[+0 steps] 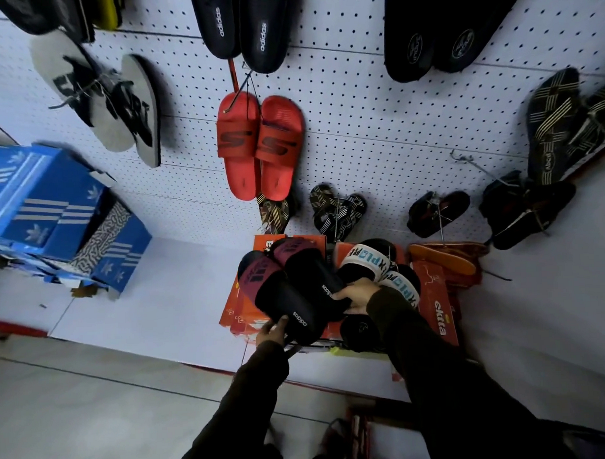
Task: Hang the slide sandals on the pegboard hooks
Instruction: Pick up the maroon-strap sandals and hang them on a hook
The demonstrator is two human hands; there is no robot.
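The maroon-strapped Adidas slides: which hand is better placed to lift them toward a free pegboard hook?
Probably the right hand. It holds the slides at the heel end nearer the bare hook, which sticks out up and to the right. The left hand only supports the nearer heel from below.

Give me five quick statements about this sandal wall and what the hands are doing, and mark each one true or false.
1. The red slides hang on the pegboard. True.
2. Both hands hold the black and maroon slides. True: the left hand is at one heel and the right hand at the other.
3. The blue boxes are stacked on the right. False: they stand on the left.
4. The held slides already hang from a hook. False: they are in the hands, above the orange boxes.
5. The slides with white lettered straps are on the pegboard. False: they lie on the orange boxes.
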